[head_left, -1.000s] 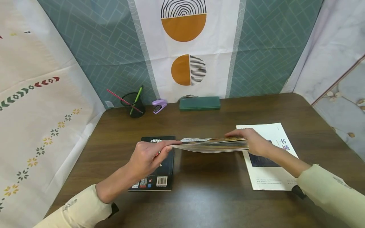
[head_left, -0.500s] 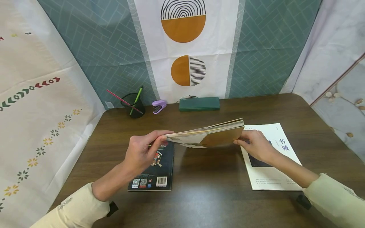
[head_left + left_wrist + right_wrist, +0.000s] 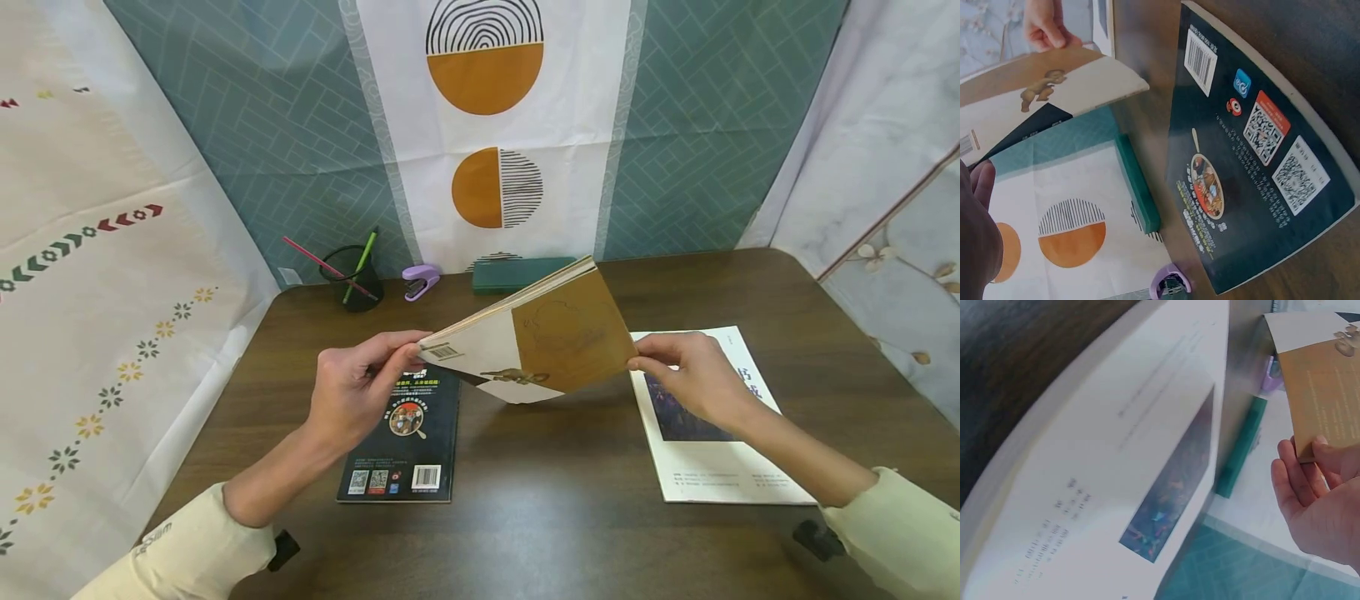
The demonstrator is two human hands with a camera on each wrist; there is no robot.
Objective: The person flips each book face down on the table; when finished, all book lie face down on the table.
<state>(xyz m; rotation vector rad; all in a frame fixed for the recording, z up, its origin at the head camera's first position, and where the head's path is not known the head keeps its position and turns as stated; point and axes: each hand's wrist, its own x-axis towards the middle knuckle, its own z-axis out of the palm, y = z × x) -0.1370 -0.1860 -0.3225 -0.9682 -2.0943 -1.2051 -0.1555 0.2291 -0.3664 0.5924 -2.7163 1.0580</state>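
Over the dark brown wooden worktop (image 3: 551,500), a person's left hand (image 3: 352,385) and right hand (image 3: 693,375) are holding up a thin ochre-and-white paperback book (image 3: 573,329), which is hanging tilted in mid-air at the middle of the scene. The left thumb and fingers are pinching its nine o'clock corner, close by a printed barcode, with only the book's thickness keeping them apart. The right thumb and fingers are gripping the three o'clock corner just as narrowly. Its cover is facing the person, showing a small brown figure near the lower edge, while the page edges are running along the top. Taking the held book as the dial's centre, a black paperback book (image 3: 401,450) with a barcode and square codes is lying flat at eight o'clock, its top partly hiding behind the left hand. At four o'clock a white paperback book (image 3: 716,458) with a dark picture on its cover is lying beneath the right forearm. A dark green oblong case (image 3: 506,277) is sitting at twelve, partly covered by the raised book; a lilac stapler (image 3: 424,275) is resting at ten, just beside a black pen cup (image 3: 366,293) carrying a pink pencil (image 3: 306,250) and a green pencil (image 3: 367,250).
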